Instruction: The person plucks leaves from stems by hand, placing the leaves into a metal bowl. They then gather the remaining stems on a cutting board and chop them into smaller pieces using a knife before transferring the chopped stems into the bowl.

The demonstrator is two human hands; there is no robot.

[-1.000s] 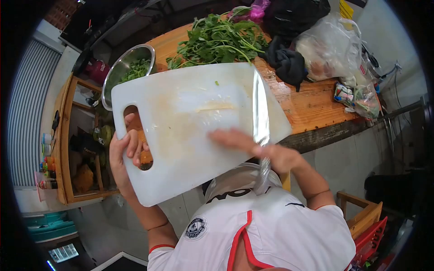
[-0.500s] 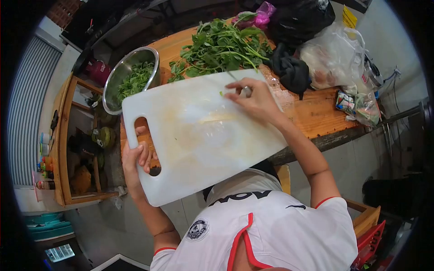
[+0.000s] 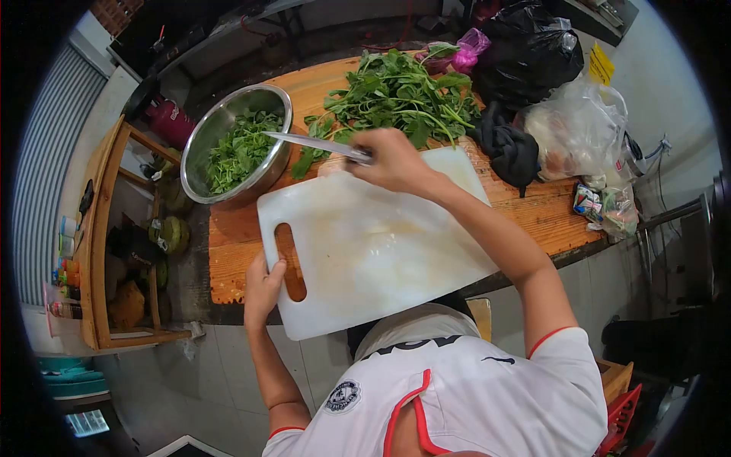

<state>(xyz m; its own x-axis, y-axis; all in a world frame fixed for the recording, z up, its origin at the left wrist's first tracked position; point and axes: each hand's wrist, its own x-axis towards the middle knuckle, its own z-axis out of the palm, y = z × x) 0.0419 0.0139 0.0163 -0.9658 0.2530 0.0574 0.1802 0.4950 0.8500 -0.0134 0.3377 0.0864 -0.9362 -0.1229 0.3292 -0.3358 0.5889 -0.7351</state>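
My right hand (image 3: 390,161) is closed round the handle of a knife (image 3: 316,144). Its blade points left, with the tip close to the rim of a steel bowl (image 3: 285,114). Chopped green leaves (image 3: 245,152) lie in that bowl. Below the hand is a white cutting board (image 3: 365,251) with a handle slot on its left side. My left hand (image 3: 263,291) grips the board's left edge beside the slot, thumb on top and the other fingers mostly hidden. Beyond the board's far edge lies a heap of leafy green stems (image 3: 403,95).
The wooden table (image 3: 236,266) also bears a black cloth-like bundle (image 3: 505,145), a clear plastic bag (image 3: 571,129), a black bag (image 3: 529,53) and small packets (image 3: 601,202). A wooden shelf unit (image 3: 103,251) stands at the left, near a pink gas cylinder (image 3: 169,122).
My right hand has moved left and the knife blade now shows, pointing at the bowl. The board appears flatter and further right, and my left fingers no longer show through the slot.
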